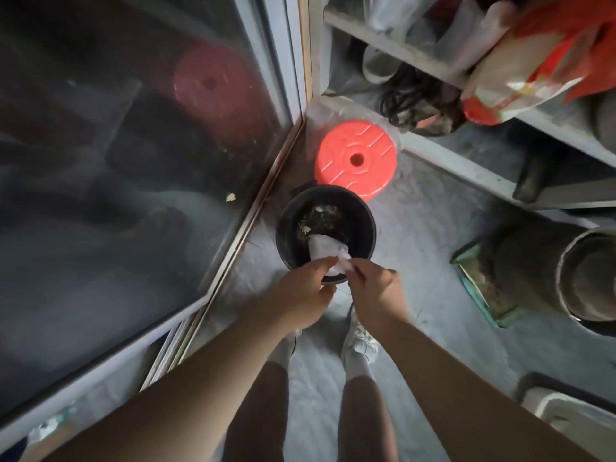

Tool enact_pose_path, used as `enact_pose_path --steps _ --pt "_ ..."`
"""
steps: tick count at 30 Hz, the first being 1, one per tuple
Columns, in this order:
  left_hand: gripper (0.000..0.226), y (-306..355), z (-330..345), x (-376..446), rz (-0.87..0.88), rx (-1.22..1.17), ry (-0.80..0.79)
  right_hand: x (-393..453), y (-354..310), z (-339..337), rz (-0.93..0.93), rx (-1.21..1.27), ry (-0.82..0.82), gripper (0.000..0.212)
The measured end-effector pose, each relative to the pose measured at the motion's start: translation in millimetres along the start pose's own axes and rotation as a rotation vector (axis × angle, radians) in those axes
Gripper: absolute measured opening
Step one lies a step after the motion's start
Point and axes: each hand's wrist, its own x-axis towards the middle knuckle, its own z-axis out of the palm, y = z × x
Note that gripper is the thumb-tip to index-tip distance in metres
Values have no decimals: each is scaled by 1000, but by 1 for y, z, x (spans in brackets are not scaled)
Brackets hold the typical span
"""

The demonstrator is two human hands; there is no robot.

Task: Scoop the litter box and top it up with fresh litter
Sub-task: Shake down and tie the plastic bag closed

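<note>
Both hands meet over the near rim of a black bin (286,225) on the floor. The left hand (300,291) and the right hand (376,291) each pinch the top of a small white bag or wad of paper (325,253), which hangs just beyond the fingertips, its lower end inside the bin. Debris, possibly scooped waste, lies at the bottom beyond it.

The white bundle hangs close to the rim nearest the hands, so if it is let go off-centre it could catch the edge and spill onto the floor by the shoes (361,341). If it is thin and loaded, pulling the two pinches apart might tear it.

What the bundle holds cannot be made out, nor whether it is plastic or tissue. No litter box is clearly identifiable; the tray-like object (480,295) to the right of the right hand is partly cut off and unclear. The red lid (356,160) lies beyond the bin. The shelf (400,45) contents above are blurred.
</note>
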Motion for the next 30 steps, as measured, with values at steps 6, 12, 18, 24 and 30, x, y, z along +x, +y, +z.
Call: enact_pose_path --steps 6,12,18,24,30 --pt "51 -27 16 32 -23 21 -22 24 30 44 30 -47 -64 19" --pt "43 -51 32 54 -98 85 -109 36 45 67 55 -194 -185 22" --pt "49 -63 49 61 -143 98 -204 33 49 83 189 -285 -327 23" --pt "50 -73 55 64 -165 112 -201 33 46 87 206 -326 -356 25" --pt "51 -63 47 52 -206 184 -215 21 42 90 231 -309 -400 30"
